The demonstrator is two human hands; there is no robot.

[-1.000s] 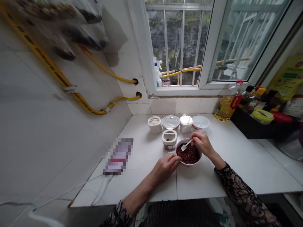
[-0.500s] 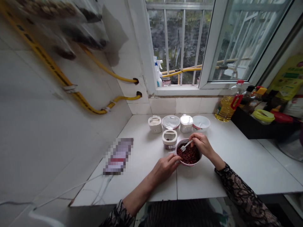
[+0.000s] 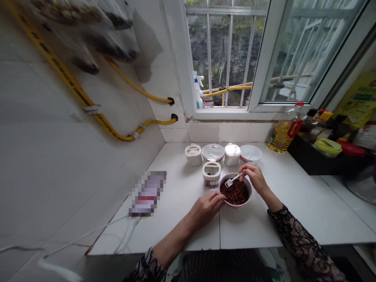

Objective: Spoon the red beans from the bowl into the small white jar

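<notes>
White tiled counter (image 3: 182,219) runs under the window, and near its middle sits a pink bowl (image 3: 235,190) filled with dark red flakes, directly in front of the person. The left hand (image 3: 205,208) lies at the bowl's near-left side, fingers curled with the tips touching the rim, steadying it rather than lifting it. The right hand (image 3: 256,177) comes in from the far-right side, pinching the handle of a small white spoon (image 3: 232,180); the spoon's long axis runs from that hand down and to the left, with its scoop just above the flakes near the bowl's far-left edge. The right hand is thus the one nearer the spoon and the flakes. Just beyond the bowl stands a small jar (image 3: 211,173) with an open-topped lid, close beside the scoop. Compared with half a second ago, the scoop sits slightly higher, lifted out of the flakes, while the left hand keeps its place.
</notes>
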